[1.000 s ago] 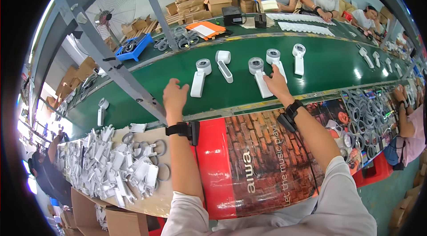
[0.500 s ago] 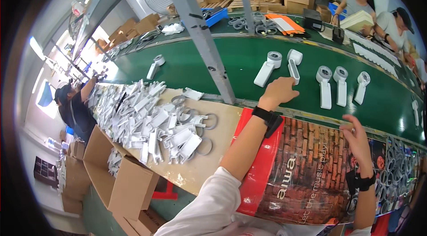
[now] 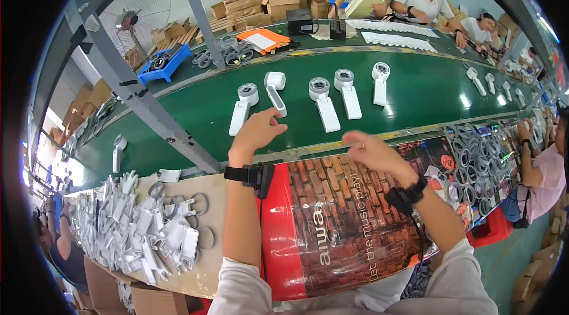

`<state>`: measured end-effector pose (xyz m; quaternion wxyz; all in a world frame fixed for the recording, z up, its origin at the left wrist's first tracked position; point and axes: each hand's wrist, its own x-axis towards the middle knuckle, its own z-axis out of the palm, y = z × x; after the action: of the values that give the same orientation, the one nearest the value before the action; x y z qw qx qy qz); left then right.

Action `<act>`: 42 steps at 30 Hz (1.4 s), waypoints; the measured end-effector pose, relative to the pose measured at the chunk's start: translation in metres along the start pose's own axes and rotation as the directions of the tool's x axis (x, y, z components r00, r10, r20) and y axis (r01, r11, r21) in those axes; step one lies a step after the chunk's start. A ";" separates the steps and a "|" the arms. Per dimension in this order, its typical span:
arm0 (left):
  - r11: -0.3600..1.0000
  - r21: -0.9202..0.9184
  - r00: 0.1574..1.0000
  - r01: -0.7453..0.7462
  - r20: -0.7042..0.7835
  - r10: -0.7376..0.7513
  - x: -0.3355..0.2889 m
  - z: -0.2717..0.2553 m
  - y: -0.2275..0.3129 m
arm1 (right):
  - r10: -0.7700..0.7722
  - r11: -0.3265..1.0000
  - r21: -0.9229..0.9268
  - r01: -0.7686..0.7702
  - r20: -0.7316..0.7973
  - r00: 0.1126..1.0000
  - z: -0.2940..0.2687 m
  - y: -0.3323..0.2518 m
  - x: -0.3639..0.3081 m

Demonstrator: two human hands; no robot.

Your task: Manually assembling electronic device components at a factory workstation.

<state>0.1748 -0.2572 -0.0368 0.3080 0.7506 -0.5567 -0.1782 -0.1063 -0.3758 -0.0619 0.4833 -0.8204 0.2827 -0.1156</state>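
My left hand is over the near edge of the green belt, thumb and index finger apart. Its fingertips are at the handle end of a white handheld fan lying on the belt; whether they touch it I cannot tell. Just left of that lies another white fan with a grey ring on its round head. My right hand, slightly blurred, hovers over the brick-patterned sheet near the belt's edge. Its fingers are loosely bent and nothing shows in them. Three more fans, one of them here, lie farther right.
White plastic parts are heaped on the board at left, with grey rings beside them. More grey rings lie at right. A metal post rises at the belt's left. Co-workers sit across the belt; another person is at right.
The view has turned to the right. My right hand has moved inward toward my left hand. My left hand stays by the same fan's handle end.
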 end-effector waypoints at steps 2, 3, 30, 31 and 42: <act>1.000 0.011 1.000 -0.010 0.002 0.010 0.002 -0.005 0.001 | -0.182 0.974 -0.178 0.143 -0.232 0.955 -0.015 0.013 0.032; 1.000 0.004 1.000 -0.023 0.010 0.023 0.000 -0.007 -0.001 | -0.167 0.976 -0.185 0.115 -0.293 0.941 -0.019 0.015 0.047; 0.759 -0.507 0.887 -0.409 -0.416 0.200 -0.005 0.057 0.114 | -0.538 0.815 -0.397 0.423 -0.244 0.807 -0.015 -0.044 -0.052; 0.754 -0.461 0.866 -0.468 -0.407 0.289 -0.005 0.065 0.121 | -0.539 0.823 -0.351 0.447 -0.231 0.810 -0.007 -0.048 -0.072; 0.276 -0.798 0.844 -0.535 -0.496 0.203 -0.052 0.052 0.178 | -0.055 0.892 -0.415 -0.180 -0.495 0.867 -0.154 0.045 -0.192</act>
<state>-0.0022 -0.2558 0.0383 0.7828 0.3140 -0.4684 -0.2631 -0.3496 -0.3944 -0.0064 0.1962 -0.8422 0.4427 -0.2372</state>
